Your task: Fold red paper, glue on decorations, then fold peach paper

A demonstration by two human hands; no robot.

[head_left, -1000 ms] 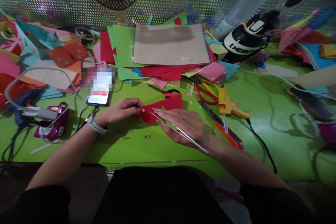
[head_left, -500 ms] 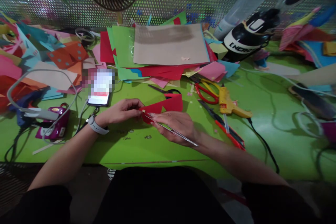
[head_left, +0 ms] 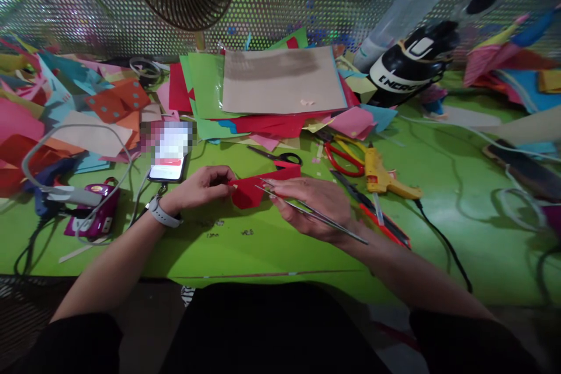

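Note:
My left hand (head_left: 208,188) pinches the left end of a folded piece of red paper (head_left: 248,194) above the green table. A tiny pale bit shows on the paper beside my left fingertips. In my right hand (head_left: 313,207) is a pair of metal tweezers (head_left: 324,220), gripped like a pen. Their tips point left over the red paper and stand slightly apart, with nothing visible between them. Black-handled scissors (head_left: 287,158) lie just behind the paper. Several tiny dark pieces (head_left: 247,232) rest on the table in front of it.
A yellow glue gun (head_left: 385,178), a red box cutter (head_left: 384,227) and red-and-yellow-handled pliers (head_left: 346,158) lie to the right. At left are a phone (head_left: 169,155) and a purple device (head_left: 94,210) with cables. Stacked paper (head_left: 284,82) and a black bottle (head_left: 394,76) stand behind.
My right hand and the tweezers have moved right, drawing the tips away from the paper's left end. More of the red paper shows now. My left hand keeps its hold.

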